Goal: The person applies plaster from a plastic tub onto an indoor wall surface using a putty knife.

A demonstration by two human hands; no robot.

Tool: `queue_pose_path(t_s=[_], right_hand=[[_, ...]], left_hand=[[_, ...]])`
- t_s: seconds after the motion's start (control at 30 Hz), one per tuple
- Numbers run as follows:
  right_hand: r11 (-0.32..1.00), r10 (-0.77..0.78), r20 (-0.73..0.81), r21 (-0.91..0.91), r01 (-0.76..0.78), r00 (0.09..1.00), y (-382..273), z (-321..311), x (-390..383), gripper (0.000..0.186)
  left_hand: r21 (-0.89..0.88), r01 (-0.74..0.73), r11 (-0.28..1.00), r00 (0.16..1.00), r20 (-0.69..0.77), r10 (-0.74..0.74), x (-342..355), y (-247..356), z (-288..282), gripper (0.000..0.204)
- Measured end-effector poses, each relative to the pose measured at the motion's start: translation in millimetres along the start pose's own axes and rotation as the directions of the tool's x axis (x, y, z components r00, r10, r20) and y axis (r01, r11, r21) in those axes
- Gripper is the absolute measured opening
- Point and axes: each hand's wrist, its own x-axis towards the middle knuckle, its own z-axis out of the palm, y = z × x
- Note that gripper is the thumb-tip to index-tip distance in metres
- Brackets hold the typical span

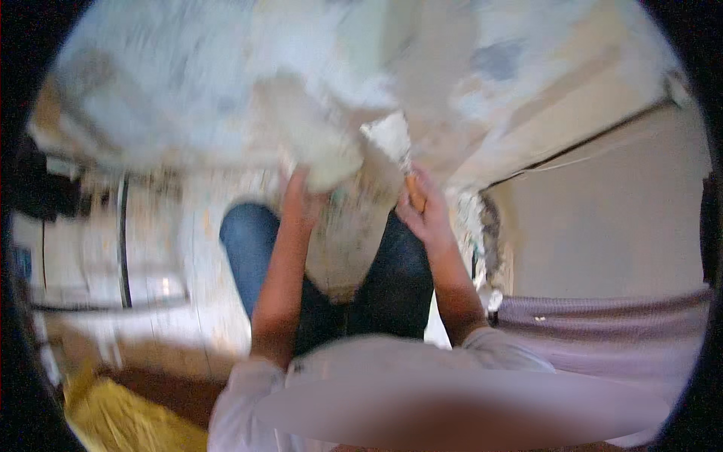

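My right hand is closed round the orange-brown handle of a scraper. Its broad blade points away from me and is coated with a white, paste-like material. To the left, my left hand grips the near edge of a pale, greenish-cream piece, smeared by motion, so its exact kind and outline are unclear. The blade and the pale piece are side by side, apart. Both hands are above my knees, in front of a large, stained work surface streaked white, grey and brown.
A brown, stained cloth or board lies between my knees. White crumbs and residue cling near a grey panel on the right. A purplish cloth is at lower right, a yellow sack at lower left.
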Motion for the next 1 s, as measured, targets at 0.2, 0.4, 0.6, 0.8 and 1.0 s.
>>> queue_pose_path(t_s=[0.2,0.4,0.6,0.8,1.0], right_hand=[[0.977,-0.068,-0.149,0.192,0.097,0.986,-121,-17,126,0.039],[0.461,-0.831,-0.144,-0.719,0.521,0.538,-200,-88,254,0.039],[0.155,-0.911,-0.004,-0.93,0.333,0.413,-257,-90,309,0.037],[0.122,-0.891,0.007,-0.959,0.255,0.454,-288,-95,336,0.038],[0.08,-0.901,0.024,-0.972,0.221,0.433,-286,-89,348,0.035]], left_hand=[[-0.347,0.186,0.919,0.968,-0.098,-0.233,-3,-5,-37,0.048],[-0.308,0.203,0.929,0.975,-0.018,-0.22,-5,6,-10,0.054],[-0.345,0.252,0.904,0.957,-0.052,-0.287,11,1,-23,0.055],[-0.312,0.21,0.927,0.965,-0.086,-0.248,4,2,-15,0.055],[-0.346,0.225,0.911,0.966,-0.041,-0.254,3,-1,-18,0.057]])
